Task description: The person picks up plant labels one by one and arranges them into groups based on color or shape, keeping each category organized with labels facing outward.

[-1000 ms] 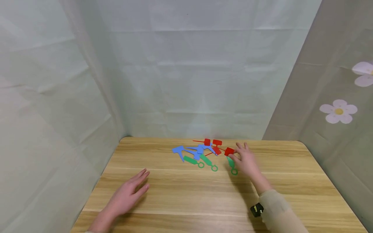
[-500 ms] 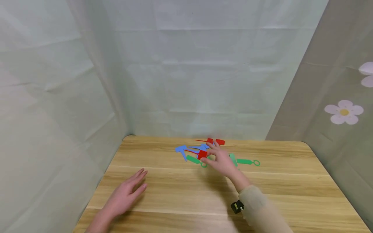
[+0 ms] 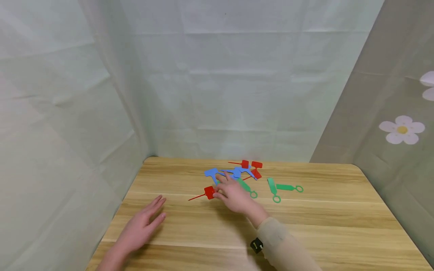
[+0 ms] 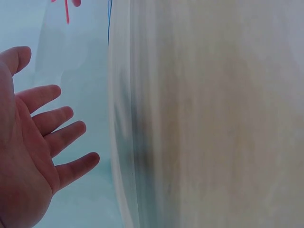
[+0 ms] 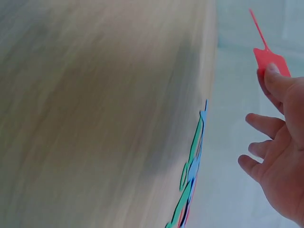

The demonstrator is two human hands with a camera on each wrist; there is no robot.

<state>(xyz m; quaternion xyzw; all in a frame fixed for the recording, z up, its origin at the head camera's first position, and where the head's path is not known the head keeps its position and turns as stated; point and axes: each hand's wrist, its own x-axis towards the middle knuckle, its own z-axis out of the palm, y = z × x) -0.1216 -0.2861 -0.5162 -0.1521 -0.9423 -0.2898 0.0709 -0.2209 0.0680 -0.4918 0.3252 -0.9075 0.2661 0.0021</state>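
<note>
My right hand (image 3: 234, 195) pinches a red plastic tag (image 3: 209, 192) between thumb and index finger, above the wooden table. The tag has a flat squarish head and a thin tail, which points left in the head view. In the right wrist view the thumb lies over the red tag's head (image 5: 266, 59), and the other fingers are spread apart. My left hand (image 3: 140, 227) hovers over the table's left side, fingers extended and holding nothing. Beyond the right hand lie blue T-shaped tags (image 3: 211, 172) and a green ring-ended tag (image 3: 244, 184), partly covered by that hand.
Three more red tags, one a red tag (image 3: 245, 164) near the back edge, lie among the blue ones. Right of them are two green tags, one a flat green tag (image 3: 285, 187). Pale cloth (image 3: 237, 94) hangs behind the wooden table (image 3: 339, 214) and along both sides.
My right hand has carried the red tag leftward and nearer from the right of the pile. A green tag it covered at first now shows at right. The left hand has barely moved.
</note>
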